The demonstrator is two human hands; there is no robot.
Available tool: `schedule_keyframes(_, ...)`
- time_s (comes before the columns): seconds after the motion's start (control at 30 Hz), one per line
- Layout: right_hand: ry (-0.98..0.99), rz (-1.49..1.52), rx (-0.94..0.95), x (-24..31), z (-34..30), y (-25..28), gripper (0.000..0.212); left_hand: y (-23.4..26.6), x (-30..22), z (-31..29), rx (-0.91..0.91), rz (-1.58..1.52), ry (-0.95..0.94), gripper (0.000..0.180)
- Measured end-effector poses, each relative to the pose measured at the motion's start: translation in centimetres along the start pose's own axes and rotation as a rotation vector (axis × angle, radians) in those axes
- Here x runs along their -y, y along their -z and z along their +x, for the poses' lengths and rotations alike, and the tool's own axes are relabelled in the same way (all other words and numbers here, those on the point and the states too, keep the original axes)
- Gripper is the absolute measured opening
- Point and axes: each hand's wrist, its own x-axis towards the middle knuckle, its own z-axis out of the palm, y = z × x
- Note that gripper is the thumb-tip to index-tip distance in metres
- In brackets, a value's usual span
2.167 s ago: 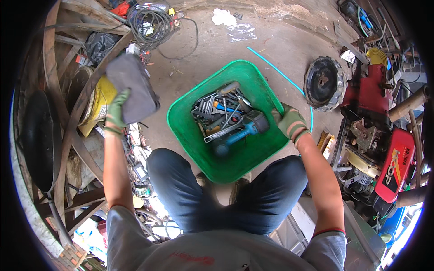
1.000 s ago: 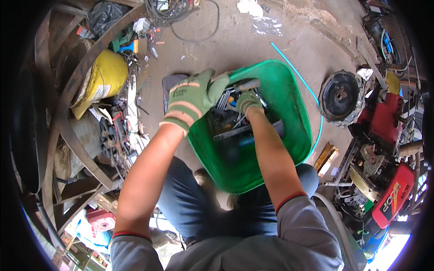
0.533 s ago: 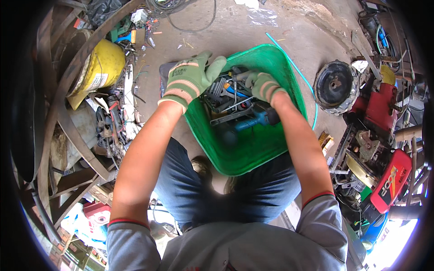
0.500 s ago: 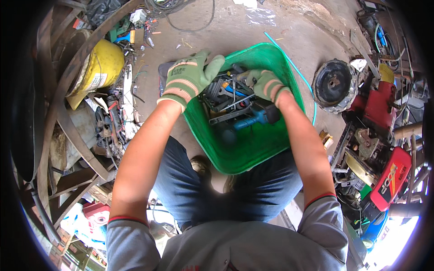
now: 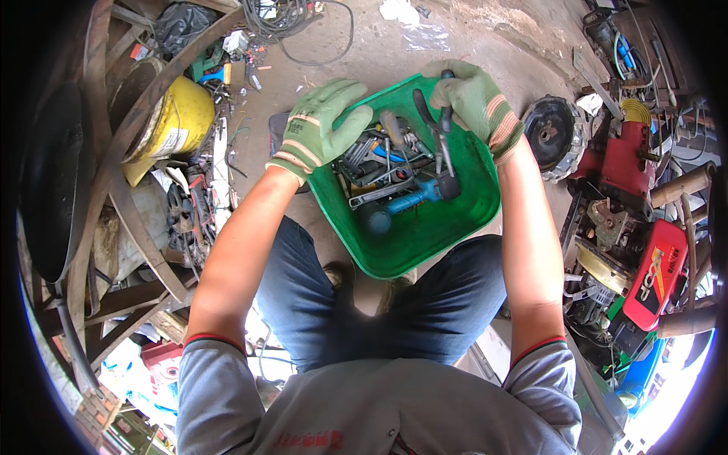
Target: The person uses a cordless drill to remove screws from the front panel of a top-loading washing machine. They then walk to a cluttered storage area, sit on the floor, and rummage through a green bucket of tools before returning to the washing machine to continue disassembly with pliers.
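A green plastic bin (image 5: 447, 230) stands in front of my knees, holding a heap of mixed hand tools. My right hand (image 5: 474, 102), in a green work glove, grips a pair of pliers (image 5: 442, 140) by one dark handle over the bin's right part; the jaws point down toward me. The other handle stands apart, to the left. My left hand (image 5: 322, 125), also gloved, is at the bin's left rim with fingers stretched and thumb apart, holding nothing. Inside the bin lie a blue power tool (image 5: 409, 199), an adjustable wrench (image 5: 377, 195) and a tool with a brownish handle (image 5: 392, 129).
On the left are a yellow bucket (image 5: 178, 117), curved metal strips and piled scrap. A black wheel (image 5: 552, 133) lies on the floor to the right, beside red machinery (image 5: 629, 163) and a red cover (image 5: 658, 273). Coiled cable (image 5: 284, 23) lies at the far side.
My right hand has risen from the tool heap toward the far right rim, now with the pliers in it. My left hand stays at the left rim, its fingers a little straighter.
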Motion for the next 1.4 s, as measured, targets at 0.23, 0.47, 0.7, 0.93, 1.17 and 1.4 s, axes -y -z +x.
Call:
schedule_keyframes(0.23,0.152,0.58,0.22,1.1,-0.2,-5.5,0.028,0.6,-2.7,0.5,0.246,-0.383,0.306,0.065)
schedule_keyframes(0.47,0.399,0.499,0.24,-4.8,1.1,-3.2,0.034,-1.4,-3.1,-0.2,-0.024,-0.566,0.583,0.026)
schedule_keyframes(0.7,0.352,-1.378,0.69,-19.0,-3.1,-10.9,0.043,-1.4,-2.4,0.2,-0.079,-0.767,0.538,0.028)
schedule_keyframes(0.93,0.233,-1.415,0.893,-15.5,-1.3,-11.2,0.036,-0.7,-1.2,-0.2,-0.072,-0.726,0.525,0.034)
schedule_keyframes(1.17,0.222,-1.02,0.465,-6.1,-7.2,-2.1,0.04,0.8,0.9,0.2,-0.25,-0.987,0.779,0.042)
schedule_keyframes(1.4,0.144,-0.065,-0.381,-8.4,-12.8,10.4,0.019,0.8,0.8,-0.1,-0.231,-0.95,0.722,0.043)
